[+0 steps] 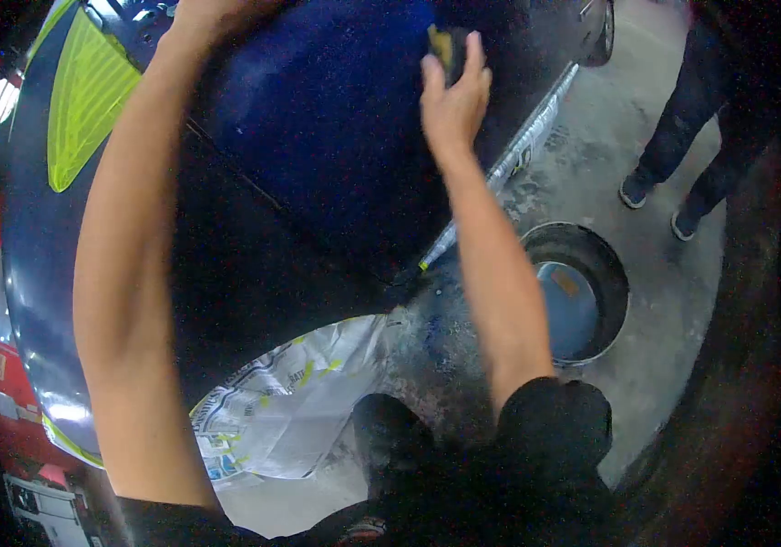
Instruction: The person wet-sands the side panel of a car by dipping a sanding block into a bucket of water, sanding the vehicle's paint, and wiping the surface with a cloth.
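Note:
My right hand (457,105) holds a small dark block with a yellowish face (443,50) between thumb and fingers, against or just over the dark blue car panel (318,118). I cannot tell whether the block touches the paint. At the top edge, my left hand (217,11) reaches over the same bodywork. Its fingers are cut off by the frame, so their pose is hidden. Yellow-green masking film or tape (88,100) covers a lamp-shaped area to the left of my left forearm.
A round black tub (616,273) with bluish liquid stands on the floor at right. Printed masking paper (308,392) covers the wheel area, and a silvery strip (527,137) runs along the car's lower edge. Another person's legs (682,118) stand at upper right. Red bodywork (8,392) shows at left.

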Demonstrator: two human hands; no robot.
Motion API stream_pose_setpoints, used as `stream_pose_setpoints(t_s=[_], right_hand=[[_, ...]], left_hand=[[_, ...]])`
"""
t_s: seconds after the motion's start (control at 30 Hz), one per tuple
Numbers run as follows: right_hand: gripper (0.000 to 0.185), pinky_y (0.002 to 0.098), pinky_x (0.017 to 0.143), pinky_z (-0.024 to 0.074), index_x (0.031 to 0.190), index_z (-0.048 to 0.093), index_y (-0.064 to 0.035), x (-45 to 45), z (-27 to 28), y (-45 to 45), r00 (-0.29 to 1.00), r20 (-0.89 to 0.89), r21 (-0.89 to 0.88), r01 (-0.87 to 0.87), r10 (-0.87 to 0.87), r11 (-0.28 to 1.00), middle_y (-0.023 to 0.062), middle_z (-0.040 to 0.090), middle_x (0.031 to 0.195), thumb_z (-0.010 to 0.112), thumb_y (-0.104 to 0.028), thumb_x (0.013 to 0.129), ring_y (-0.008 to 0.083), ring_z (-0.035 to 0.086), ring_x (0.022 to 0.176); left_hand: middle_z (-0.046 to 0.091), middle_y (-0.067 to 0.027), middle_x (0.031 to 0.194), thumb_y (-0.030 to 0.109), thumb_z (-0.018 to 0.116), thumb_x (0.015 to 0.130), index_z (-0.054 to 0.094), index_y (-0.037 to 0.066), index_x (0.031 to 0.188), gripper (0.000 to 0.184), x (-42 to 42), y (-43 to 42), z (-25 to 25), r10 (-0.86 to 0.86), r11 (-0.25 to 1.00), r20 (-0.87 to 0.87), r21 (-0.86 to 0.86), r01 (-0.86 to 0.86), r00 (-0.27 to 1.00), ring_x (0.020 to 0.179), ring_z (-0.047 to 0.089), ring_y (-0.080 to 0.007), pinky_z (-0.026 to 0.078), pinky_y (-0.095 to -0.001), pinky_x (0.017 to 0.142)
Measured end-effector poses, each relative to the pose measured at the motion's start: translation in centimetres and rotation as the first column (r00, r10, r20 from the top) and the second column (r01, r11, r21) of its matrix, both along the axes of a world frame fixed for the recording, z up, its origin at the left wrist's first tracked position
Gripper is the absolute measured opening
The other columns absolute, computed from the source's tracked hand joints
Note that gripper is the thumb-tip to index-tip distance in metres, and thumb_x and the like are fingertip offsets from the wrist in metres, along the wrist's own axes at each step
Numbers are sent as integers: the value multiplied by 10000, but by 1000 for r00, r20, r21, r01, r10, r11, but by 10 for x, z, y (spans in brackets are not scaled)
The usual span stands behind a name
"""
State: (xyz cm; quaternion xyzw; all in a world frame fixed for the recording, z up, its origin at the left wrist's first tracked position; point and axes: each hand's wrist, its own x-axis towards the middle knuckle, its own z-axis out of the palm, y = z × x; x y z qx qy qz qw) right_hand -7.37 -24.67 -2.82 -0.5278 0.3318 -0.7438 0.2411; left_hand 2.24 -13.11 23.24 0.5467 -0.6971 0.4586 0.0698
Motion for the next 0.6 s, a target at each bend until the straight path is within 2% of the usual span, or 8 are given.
stream_pose_setpoints(t_s=[0.1,0.13,0.17,0.27,0.3,0.4,0.47,0.6], right_hand=[[787,499,950,474,1588,386,-77,15,-49,107,989,-77,-190,-143,130,971,287,565,1230,752,-251,913,448,579,1081],[779,481,1024,441,1562,393,15,18,-75,148,973,-221,-205,-118,72,972,277,572,1292,757,-164,897,430,560,1151],[814,514,921,470,1587,394,-82,25,-100,160,987,-149,-313,-109,65,943,252,584,1221,778,-228,884,409,589,1063],[803,509,929,470,1580,402,-79,8,-65,104,983,-147,-210,-140,110,968,243,591,1204,780,-221,886,409,592,1084],[769,500,935,470,1569,412,-75,7,-47,64,995,-86,-221,-63,46,973,233,595,1188,766,-235,905,421,589,1077],[743,476,1040,456,1551,417,-59,-9,-8,-21,999,-40,-53,-11,9,999,279,591,1314,755,-258,920,445,581,1195],[742,457,1107,425,1540,418,-16,-16,-17,-27,997,-19,-92,-73,72,993,284,562,1410,745,-276,926,446,550,1289],[754,421,1196,342,1526,402,70,-9,-109,23,984,51,166,-175,168,971,267,472,1547,719,-289,944,393,461,1429]], left_hand=[[702,-177,1113,268,779,863,729,42,1078,317,-4,2,-1,-9,1000,-4,-23,9,1000,1108,652,-363,528,-449,984],[702,-178,1103,270,780,862,729,42,1077,317,1,-1,-2,-17,999,22,-40,18,1000,1099,653,-366,530,-451,977],[701,-178,1093,272,781,861,729,42,1075,318,5,-4,-1,-27,998,49,-56,30,998,1090,654,-369,532,-453,970],[696,-178,1059,288,788,857,725,46,1069,328,4,-3,3,5,1000,-1,-3,-5,1000,1064,649,-375,533,-463,952],[694,-177,1050,290,791,855,725,48,1063,326,6,-4,3,-3,1000,-8,-18,3,1000,1057,647,-374,532,-465,948],[691,-175,1031,296,796,851,727,53,1051,322,6,-3,2,-34,998,4,-51,35,999,1042,642,-372,531,-470,935],[692,-173,1026,301,794,855,729,58,1052,320,9,-3,0,-54,996,47,-68,57,997,1039,640,-370,531,-472,928],[691,-170,1045,290,786,864,729,55,1046,303,18,-2,-3,-118,989,98,-75,125,988,1045,638,-374,530,-471,919]])
